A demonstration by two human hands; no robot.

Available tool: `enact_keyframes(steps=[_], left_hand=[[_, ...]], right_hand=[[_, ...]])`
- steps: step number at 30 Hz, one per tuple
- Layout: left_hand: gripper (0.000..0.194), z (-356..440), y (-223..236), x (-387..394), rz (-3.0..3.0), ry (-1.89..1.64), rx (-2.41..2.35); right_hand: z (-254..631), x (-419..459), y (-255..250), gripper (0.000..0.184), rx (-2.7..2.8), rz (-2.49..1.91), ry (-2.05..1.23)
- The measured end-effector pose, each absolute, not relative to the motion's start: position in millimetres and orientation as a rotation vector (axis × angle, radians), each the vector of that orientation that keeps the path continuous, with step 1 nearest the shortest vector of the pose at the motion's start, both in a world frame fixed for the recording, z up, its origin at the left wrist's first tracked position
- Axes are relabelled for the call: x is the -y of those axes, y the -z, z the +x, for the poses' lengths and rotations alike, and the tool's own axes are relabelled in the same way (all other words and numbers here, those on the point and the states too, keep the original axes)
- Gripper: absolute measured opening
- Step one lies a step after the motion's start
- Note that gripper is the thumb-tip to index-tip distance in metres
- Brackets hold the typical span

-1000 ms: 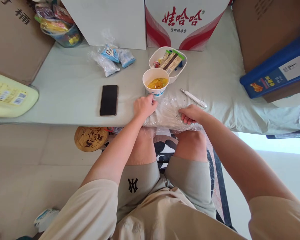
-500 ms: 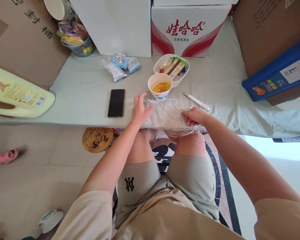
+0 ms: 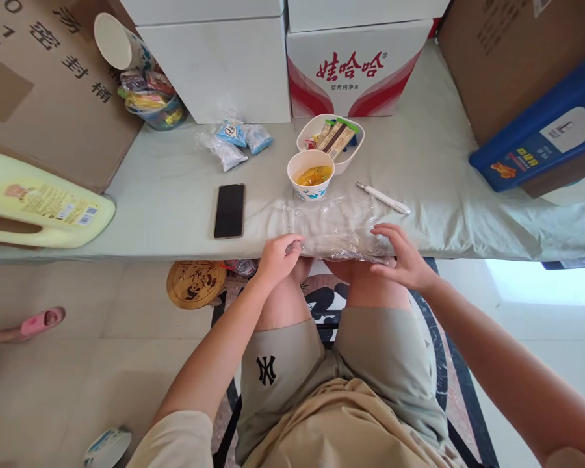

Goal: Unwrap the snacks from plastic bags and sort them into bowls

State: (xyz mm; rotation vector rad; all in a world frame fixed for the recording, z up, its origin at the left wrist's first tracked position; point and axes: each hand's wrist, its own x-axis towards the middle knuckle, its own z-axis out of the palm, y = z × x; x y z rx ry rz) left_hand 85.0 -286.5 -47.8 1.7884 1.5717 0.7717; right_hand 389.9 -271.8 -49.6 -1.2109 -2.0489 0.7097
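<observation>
A crinkled piece of clear plastic film (image 3: 338, 224) lies flat at the front edge of the cloth-covered surface; whether it is a bag or a single sheet I cannot tell. My left hand (image 3: 279, 261) pinches its near left corner between thumb and fingers. At the film's right side my right hand (image 3: 405, 259) has thumb and fingers spread apart, close to its edge. Just behind the film stands a paper cup (image 3: 311, 188) with something orange-yellow inside. A white pen-like cutter (image 3: 384, 198) lies to the right, and a black phone (image 3: 229, 211) to the left.
A white bowl (image 3: 357, 151) of wrapped snacks sits behind the cup. Small blue-and-white packets (image 3: 234, 133) lie farther left. White boxes (image 3: 214, 71) line the back. A yellow jug (image 3: 43, 201) and a blue jug (image 3: 541, 140) flank the surface. A person's foot in a pink slipper (image 3: 41, 323) shows at left.
My left hand has come down toward me and closed on the film's near left corner. My right hand has shifted right and nearer, its fingers opening from a closed grip. The view has tilted slightly.
</observation>
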Motion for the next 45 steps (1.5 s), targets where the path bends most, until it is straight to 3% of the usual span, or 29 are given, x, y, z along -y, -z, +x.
enact_keyframes(steps=[1, 4, 7, 12, 15, 24, 27, 32, 38, 42, 43, 45], left_hand=[[0.028, 83, 45, 285, 1.78, -0.768, -1.558], [0.023, 80, 38, 276, 1.766, -0.794, -1.528], [0.015, 76, 36, 258, 1.657, -0.917, -1.555], [0.014, 68, 47, 228, 1.455, -1.048, -1.603], [0.02, 66, 58, 220, 1.496, -1.027, -1.722], [0.035, 79, 62, 226, 1.928, -0.848, -2.125], [0.042, 82, 62, 225, 2.07, -0.74, -2.076], [0.036, 75, 71, 222, 2.074, -0.812, -1.941], [0.031, 78, 56, 230, 2.039, -1.001, -1.551], [0.021, 98, 8, 247, 2.172, -1.026, -1.22], [0.02, 102, -4, 250, 2.201, -1.02, -1.145], [0.02, 103, -20, 251, 2.174, -1.068, -1.071]], right_hand=[[391, 277, 55, 0.057, 2.122, -1.172, -0.623], [390, 276, 60, 0.018, 2.196, -1.197, -0.473], [385, 262, 50, 0.009, 2.009, -1.339, -0.545], [373, 240, 31, 0.024, 1.526, -1.697, -0.9], [369, 236, 41, 0.038, 1.459, -1.739, -0.828], [369, 240, 78, 0.049, 2.02, -1.509, -0.152], [369, 242, 75, 0.058, 2.136, -1.533, -0.17], [383, 266, 65, 0.078, 2.428, -1.416, -0.431], [381, 269, 34, 0.056, 2.247, -1.316, -0.426], [356, 235, 17, 0.074, 2.205, -1.145, -0.713], [350, 227, 15, 0.07, 2.206, -1.148, -0.838], [341, 216, 14, 0.042, 2.199, -1.186, -1.133]])
